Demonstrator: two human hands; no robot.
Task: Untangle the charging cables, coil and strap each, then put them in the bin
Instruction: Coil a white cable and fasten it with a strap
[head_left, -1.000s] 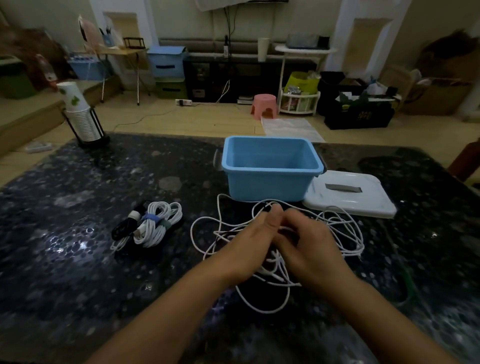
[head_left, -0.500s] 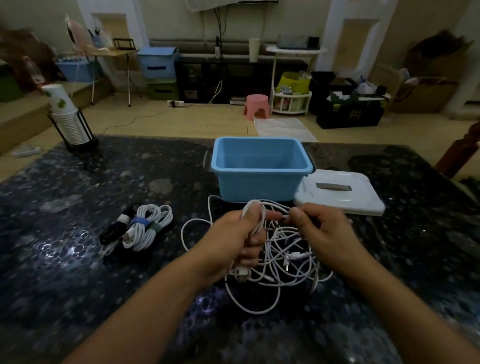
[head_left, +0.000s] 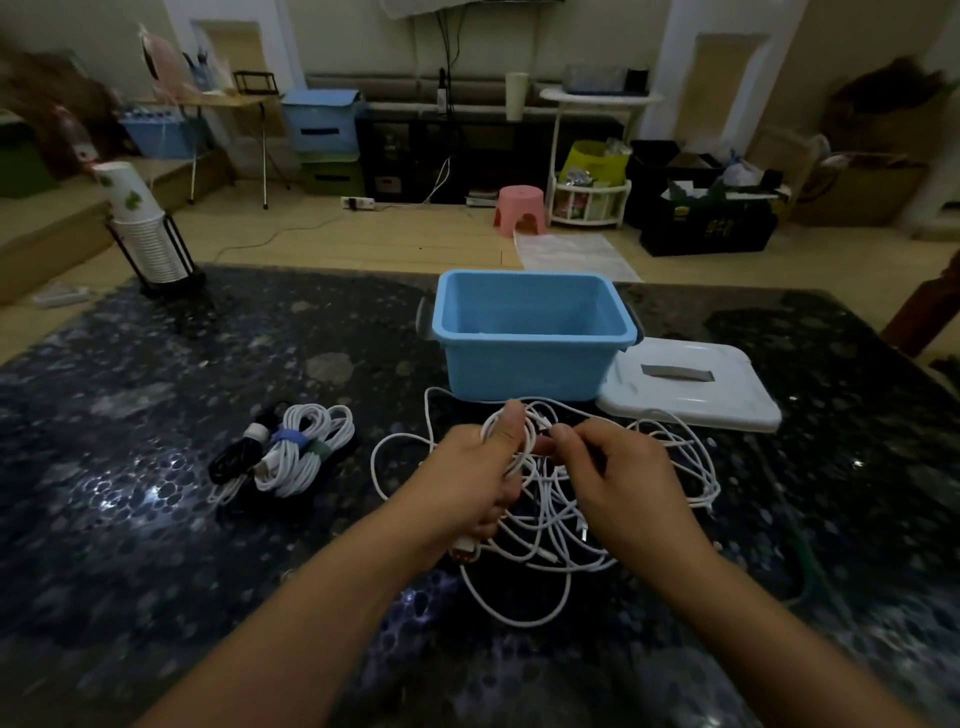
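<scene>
A tangle of white charging cables (head_left: 550, 525) lies on the dark table in front of the blue bin (head_left: 530, 358). My left hand (head_left: 467, 478) grips a loop of white cable, with a plug end showing below its fingers. My right hand (head_left: 618, 478) pinches a strand of the same tangle, close to the left thumb. To the left lie coiled white cables (head_left: 301, 452) with blue and green straps, beside a coiled black cable (head_left: 234, 457). The bin stands open, and I see no cables inside it.
The bin's white lid (head_left: 691, 389) lies flat to the right of the bin. A stack of paper cups in a black holder (head_left: 145, 234) stands at the table's far left corner. Beyond the table are a pink stool (head_left: 519, 208) and storage boxes on the floor.
Both hands have lifted from the pile: the left now holds a raised loop of cable and the right pinches a strand beside it. The tangle has been drawn together slightly.
</scene>
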